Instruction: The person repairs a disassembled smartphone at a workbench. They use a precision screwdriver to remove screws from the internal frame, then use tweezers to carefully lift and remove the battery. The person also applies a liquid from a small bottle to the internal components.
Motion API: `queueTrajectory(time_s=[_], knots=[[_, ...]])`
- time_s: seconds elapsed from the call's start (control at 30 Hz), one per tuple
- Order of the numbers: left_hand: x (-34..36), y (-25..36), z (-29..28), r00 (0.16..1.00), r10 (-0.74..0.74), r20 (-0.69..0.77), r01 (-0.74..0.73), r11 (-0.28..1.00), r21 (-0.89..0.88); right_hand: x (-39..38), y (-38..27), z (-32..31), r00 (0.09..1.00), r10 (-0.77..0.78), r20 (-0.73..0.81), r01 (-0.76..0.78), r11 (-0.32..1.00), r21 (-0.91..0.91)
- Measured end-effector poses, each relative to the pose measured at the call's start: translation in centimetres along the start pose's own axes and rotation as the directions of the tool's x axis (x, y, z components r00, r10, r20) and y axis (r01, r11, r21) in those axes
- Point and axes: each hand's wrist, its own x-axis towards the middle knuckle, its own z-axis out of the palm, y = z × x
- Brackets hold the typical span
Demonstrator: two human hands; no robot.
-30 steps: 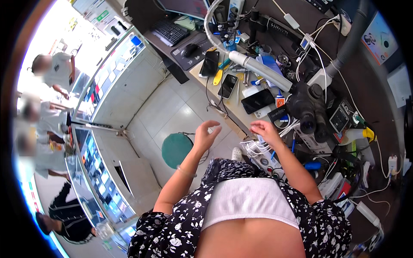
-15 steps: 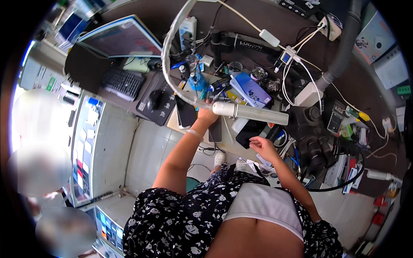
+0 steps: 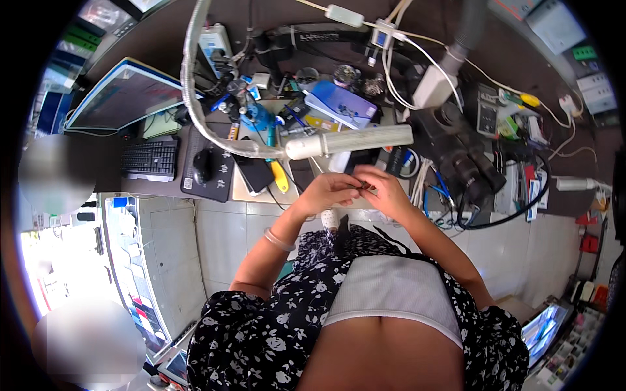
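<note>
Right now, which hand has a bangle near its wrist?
The left hand: a pale bangle circles that forearm, while the right hand shows none.

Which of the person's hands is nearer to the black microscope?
Right. The right hand is left of the black microscope, with a gap between; the left hand is farther left, beyond the right hand.

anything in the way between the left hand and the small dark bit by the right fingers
Nothing visible: the left hand and right hand meet at the dark bit, though it is too small to tell which grips it. The lamp shows beyond them.
</note>
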Motion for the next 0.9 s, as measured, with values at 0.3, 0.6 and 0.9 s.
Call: queueTrajectory(time_s=[0.3, 0.6, 0.9], knots=[[2.0, 3.8, 15.2, 0.984, 0.117, 0.135, -0.124, 0.991, 0.045, -11.9, -2.3, -7.9, 0.969, -0.053, -0.242, 0.019, 0.990, -0.139], [7.1, 1.9, 36.7, 0.935, 0.204, 0.290, -0.272, 0.938, 0.217, -29.9, 0.8, -19.5, 0.853, -0.169, -0.494, 0.058, 0.971, -0.232], [15.1, -0.8, 51.7, 0.858, 0.106, 0.503, -0.245, 0.944, 0.220, -43.0, 3.3, -31.0, 0.781, -0.143, -0.608, -0.042, 0.959, -0.279]])
